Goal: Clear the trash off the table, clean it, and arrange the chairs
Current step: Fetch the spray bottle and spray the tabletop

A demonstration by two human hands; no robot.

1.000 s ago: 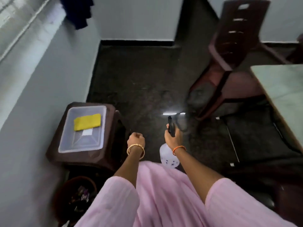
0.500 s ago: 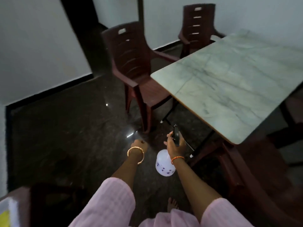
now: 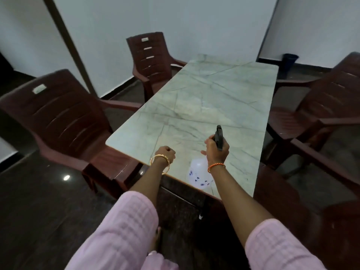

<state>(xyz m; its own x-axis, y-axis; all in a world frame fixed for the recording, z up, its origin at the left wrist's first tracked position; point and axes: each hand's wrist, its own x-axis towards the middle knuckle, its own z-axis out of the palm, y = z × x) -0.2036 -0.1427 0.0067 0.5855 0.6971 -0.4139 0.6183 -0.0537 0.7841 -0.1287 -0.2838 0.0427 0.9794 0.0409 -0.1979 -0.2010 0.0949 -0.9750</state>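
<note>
A pale green marble-patterned table (image 3: 204,98) stretches away from me with nothing lying on it. My right hand (image 3: 216,151) grips the black trigger head of a white spray bottle (image 3: 198,174) held above the table's near edge. My left hand (image 3: 165,153) is a closed fist with nothing in it, hovering over the near edge to the left of the bottle. Brown plastic armchairs stand around the table: one at the near left (image 3: 58,117), one at the far left (image 3: 150,57), one on the right (image 3: 321,106).
Another brown chair (image 3: 292,201) sits at the near right corner. A dark bin (image 3: 290,61) stands by the far wall on the right. The floor is dark and glossy. White walls close in behind the table.
My view has swung right from the stool with the tub and yellow cloth to the table. Both hands with the spray bottle have come up over the table's near edge.
</note>
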